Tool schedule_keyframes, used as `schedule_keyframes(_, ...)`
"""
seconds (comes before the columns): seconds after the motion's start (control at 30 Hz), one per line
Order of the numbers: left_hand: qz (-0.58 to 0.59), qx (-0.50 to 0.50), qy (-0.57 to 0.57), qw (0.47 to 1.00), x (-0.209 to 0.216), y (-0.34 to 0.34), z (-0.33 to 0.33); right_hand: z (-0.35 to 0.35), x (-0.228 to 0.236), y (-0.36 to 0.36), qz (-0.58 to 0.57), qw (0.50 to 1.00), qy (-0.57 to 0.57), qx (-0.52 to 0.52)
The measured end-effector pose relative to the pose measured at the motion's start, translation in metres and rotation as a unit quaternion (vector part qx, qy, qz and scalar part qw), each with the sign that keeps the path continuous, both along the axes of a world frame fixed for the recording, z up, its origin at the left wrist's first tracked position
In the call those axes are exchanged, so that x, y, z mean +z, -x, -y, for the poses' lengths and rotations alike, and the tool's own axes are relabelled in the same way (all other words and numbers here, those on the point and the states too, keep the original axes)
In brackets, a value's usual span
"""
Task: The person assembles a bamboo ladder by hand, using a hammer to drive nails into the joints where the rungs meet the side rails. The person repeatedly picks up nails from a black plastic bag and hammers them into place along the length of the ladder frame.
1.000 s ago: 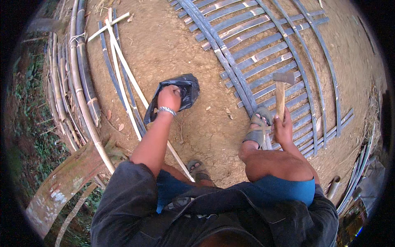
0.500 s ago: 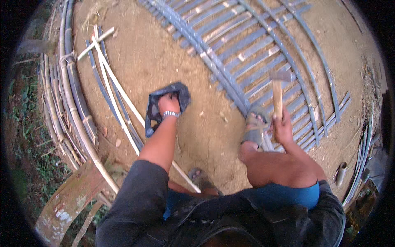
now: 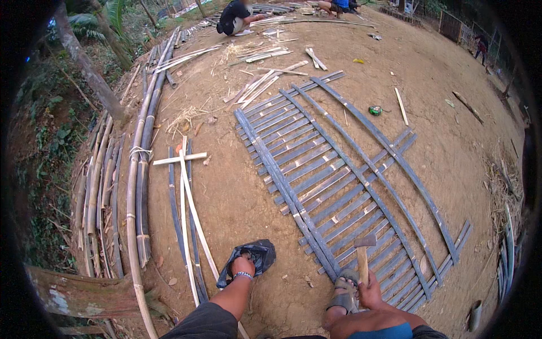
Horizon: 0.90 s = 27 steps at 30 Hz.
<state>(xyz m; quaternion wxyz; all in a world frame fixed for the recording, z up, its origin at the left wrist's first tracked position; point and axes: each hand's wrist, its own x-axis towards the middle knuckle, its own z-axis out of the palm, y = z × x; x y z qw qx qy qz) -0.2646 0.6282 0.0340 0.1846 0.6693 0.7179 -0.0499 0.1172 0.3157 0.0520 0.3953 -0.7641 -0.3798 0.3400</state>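
Note:
My left hand, with a metal band at the wrist, reaches down into the mouth of a crumpled black plastic bag. Its fingertips are hidden in the folds, and so are the bag's contents. Wrapped round a wooden handle, my right hand holds a hammer upright, its dark metal head at the top. Below the hammer lies a large slatted bamboo panel on the ground, dark strips laid across longer rails. My sandalled right foot is at the panel's near corner.
Pale and dark bamboo strips lie left of the bag. Long bamboo poles, tied together, run along the left edge beside plants. Loose strips and a green round object lie farther off. A crouching person is at the back.
The view has tilted up, bringing the far yard and people into sight. My left hand remains in the bag; my right hand still grips the hammer.

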Motion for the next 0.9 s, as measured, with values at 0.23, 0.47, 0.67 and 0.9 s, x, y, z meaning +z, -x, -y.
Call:
schedule_keyframes(0.23,-0.016,-0.019,0.023,0.999,0.009,-0.001,-0.004,-0.01,0.032,0.005,-0.221,0.969,0.074,-0.083)
schedule_keyframes(0.47,0.054,0.023,-0.059,0.997,0.008,-0.002,-0.003,-0.013,0.042,0.009,-0.206,0.974,0.061,-0.078)
schedule_keyframes(0.67,0.198,0.046,-0.092,0.975,0.044,-0.026,0.009,-0.004,0.029,0.0,-0.042,0.999,0.011,-0.015)
schedule_keyframes(0.9,0.307,-0.003,-0.002,0.952,0.071,-0.054,0.061,-0.003,0.028,0.003,-0.11,0.984,0.133,-0.047)
